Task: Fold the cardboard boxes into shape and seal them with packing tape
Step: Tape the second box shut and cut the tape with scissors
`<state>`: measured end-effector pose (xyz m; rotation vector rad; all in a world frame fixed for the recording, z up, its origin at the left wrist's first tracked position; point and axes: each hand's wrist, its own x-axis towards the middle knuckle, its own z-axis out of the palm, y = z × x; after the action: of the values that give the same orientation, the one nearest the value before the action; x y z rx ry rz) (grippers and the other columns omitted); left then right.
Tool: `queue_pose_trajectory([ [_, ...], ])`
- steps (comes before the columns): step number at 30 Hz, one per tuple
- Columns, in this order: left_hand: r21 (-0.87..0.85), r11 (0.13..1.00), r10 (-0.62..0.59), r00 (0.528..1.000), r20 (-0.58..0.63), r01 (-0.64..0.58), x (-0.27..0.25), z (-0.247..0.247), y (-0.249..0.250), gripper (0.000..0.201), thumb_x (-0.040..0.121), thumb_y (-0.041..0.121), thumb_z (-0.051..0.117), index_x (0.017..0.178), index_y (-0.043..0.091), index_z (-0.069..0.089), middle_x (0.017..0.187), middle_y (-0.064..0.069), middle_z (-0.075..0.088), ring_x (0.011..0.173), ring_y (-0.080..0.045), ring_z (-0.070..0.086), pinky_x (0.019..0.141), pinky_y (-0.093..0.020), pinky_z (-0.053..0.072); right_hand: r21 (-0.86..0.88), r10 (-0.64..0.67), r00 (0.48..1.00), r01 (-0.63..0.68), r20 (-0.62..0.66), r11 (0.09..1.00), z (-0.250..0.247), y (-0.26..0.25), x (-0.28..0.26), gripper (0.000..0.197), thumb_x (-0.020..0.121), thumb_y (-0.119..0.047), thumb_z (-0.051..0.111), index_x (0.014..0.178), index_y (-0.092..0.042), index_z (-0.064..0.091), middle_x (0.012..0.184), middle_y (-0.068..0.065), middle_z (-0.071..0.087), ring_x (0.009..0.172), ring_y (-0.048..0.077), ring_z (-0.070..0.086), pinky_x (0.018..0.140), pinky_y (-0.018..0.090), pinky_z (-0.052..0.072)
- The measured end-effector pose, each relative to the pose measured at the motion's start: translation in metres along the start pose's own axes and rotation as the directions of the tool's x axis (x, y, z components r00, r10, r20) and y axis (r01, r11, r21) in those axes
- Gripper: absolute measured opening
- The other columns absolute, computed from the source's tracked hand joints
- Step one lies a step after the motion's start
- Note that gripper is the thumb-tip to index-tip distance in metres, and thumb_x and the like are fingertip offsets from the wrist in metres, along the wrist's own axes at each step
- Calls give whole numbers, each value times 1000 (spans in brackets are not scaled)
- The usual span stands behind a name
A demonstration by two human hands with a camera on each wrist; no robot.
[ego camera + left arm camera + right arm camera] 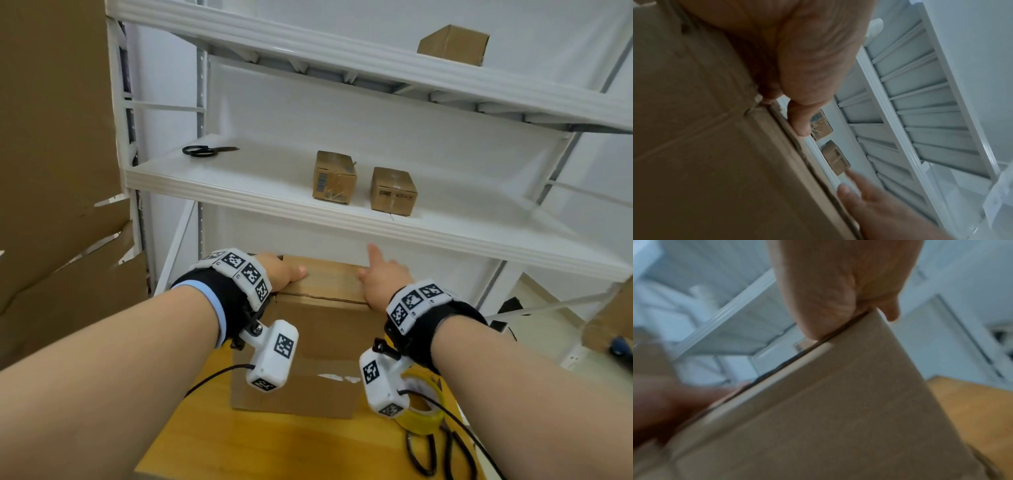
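Note:
A brown cardboard box (308, 346) stands on the wooden table (239, 445), its top flaps folded down. My left hand (284, 272) rests on the top left corner with the thumb flat on the flap; its other fingers are hidden. In the left wrist view the thumb (799, 120) lies along the box's (715, 146) top edge. My right hand (380, 277) presses its palm on the right side of the top, index finger straight and lifted. The right wrist view shows that hand (838, 288) on the top edge of the box (838, 402).
A yellow tape roll (423, 416) and black scissors (442, 455) lie on the table right of the box. White shelves behind hold two small sealed boxes (334, 176) (394, 190), another pair of scissors (205, 150) and one box higher up (452, 44). Flat cardboard (51, 137) leans at the left.

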<state>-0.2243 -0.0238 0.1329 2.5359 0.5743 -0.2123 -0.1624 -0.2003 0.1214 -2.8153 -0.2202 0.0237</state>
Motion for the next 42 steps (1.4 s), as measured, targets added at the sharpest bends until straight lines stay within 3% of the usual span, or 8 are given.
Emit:
queue_pose_trajectory([
  [3,-86,996,-3,999,-41,-1,0,-2,-14,71,99,59,37,143,4,42,142,-17,50,127,-33,50,91,-32,37,-123,-286,952,298,104,947,13,-13,-8,56,104,-50,22,157,-33,11,160,13,24,147,30,22,118,51,22],
  [6,-374,926,-67,997,-31,51,7,-4,-31,63,105,49,26,134,0,53,134,-20,56,122,-36,53,98,-37,41,-218,-262,947,300,186,929,17,-9,-11,62,98,-64,5,156,-42,6,166,5,5,153,25,4,121,52,6],
  [14,-885,402,-72,972,224,234,24,41,-82,48,99,51,44,114,10,63,103,-19,70,95,-35,66,95,-55,50,-254,-269,948,306,170,918,21,-6,-15,62,97,-67,4,155,-46,4,166,2,4,153,21,4,121,53,5],
  [22,-947,278,-6,986,165,160,21,60,-83,32,102,30,45,98,9,69,90,-18,71,83,-31,65,78,-40,54,-205,-309,943,330,126,922,20,7,-18,60,97,-67,7,154,-48,9,166,-2,10,152,17,9,121,50,8],
  [29,-905,393,-11,985,171,161,34,46,-72,49,77,22,51,118,1,66,118,-27,66,107,-45,65,96,-61,47,-12,-351,934,352,70,936,15,23,-18,63,96,-69,10,154,-45,18,164,-6,18,151,14,15,121,51,14],
  [34,-851,524,70,996,57,12,-11,9,-40,18,76,16,57,76,1,67,92,-25,67,85,-36,64,96,-57,49,232,-348,937,334,25,914,14,31,-29,59,102,-57,14,157,-34,20,162,-8,23,148,14,22,121,33,12],
  [39,-623,761,160,983,-90,-181,-38,-8,-3,35,92,20,62,118,-4,65,123,-23,64,106,-35,63,100,-45,50,274,-271,956,234,108,933,29,38,-41,61,102,-59,17,156,-31,23,161,-6,27,146,20,29,118,36,20],
  [42,-481,852,169,978,-123,-208,-37,14,14,32,92,25,64,112,-1,69,107,-16,70,99,-33,67,92,-40,54,335,-180,983,163,21,928,25,34,-46,48,106,-44,28,140,-19,50,142,3,52,126,26,49,106,37,37],
])
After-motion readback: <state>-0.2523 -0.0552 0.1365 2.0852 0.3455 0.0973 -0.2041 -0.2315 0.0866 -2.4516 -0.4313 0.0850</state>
